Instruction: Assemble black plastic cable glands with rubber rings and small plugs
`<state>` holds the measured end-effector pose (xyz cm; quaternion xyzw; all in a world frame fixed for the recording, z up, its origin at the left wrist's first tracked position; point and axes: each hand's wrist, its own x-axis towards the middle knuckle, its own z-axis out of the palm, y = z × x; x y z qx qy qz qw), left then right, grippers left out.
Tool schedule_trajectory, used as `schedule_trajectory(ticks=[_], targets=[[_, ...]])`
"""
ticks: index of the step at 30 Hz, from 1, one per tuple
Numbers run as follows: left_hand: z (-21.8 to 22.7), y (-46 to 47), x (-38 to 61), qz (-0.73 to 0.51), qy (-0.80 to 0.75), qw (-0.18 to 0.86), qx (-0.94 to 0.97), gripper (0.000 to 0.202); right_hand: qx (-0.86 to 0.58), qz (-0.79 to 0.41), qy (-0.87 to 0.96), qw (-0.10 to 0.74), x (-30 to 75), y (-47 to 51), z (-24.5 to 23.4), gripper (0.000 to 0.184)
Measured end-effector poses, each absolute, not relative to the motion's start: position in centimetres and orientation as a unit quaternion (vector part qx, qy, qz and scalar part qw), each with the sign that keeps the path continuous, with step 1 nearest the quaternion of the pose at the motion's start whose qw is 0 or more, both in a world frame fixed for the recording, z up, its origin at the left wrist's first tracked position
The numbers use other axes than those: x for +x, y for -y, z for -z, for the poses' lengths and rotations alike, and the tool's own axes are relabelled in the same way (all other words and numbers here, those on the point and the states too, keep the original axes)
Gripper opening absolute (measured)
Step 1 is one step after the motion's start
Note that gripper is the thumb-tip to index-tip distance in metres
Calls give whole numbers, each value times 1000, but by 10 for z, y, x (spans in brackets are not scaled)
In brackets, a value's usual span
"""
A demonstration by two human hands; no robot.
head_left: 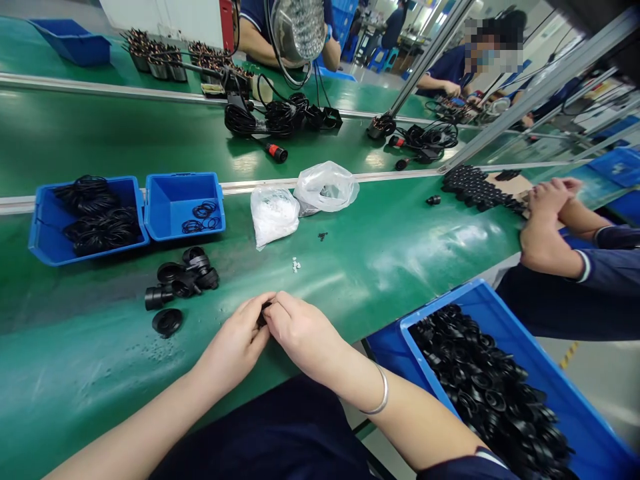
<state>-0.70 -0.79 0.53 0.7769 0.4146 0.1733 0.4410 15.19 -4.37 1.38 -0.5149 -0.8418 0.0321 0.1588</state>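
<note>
My left hand [235, 343] and my right hand [300, 333] meet at the near edge of the green table [380, 260]. Both have their fingers curled around one small black plastic part [262, 313], of which only a sliver shows between them. A silver bangle [381, 397] sits on my right wrist. A cluster of black round caps [183, 283] lies on the table just left of my left hand.
A blue bin of black rubber rings [90, 217] and a blue bin with few rings [185, 203] stand at left. Two plastic bags [300, 203] lie mid-table. A blue crate of black parts [500, 387] sits at my right. A co-worker's hands [547, 203] rest at right, near black parts [475, 187].
</note>
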Motion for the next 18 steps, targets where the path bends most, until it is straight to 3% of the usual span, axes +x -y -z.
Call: schedule_trajectory(ticks=[9, 18], targets=[[-6, 9, -7, -153, -443, 485, 738, 44, -537, -142, 793, 251, 159, 42, -11, 17], [-2, 7, -6, -169, -431, 452, 763, 45, -510, -91, 830, 208, 155, 35, -12, 20]])
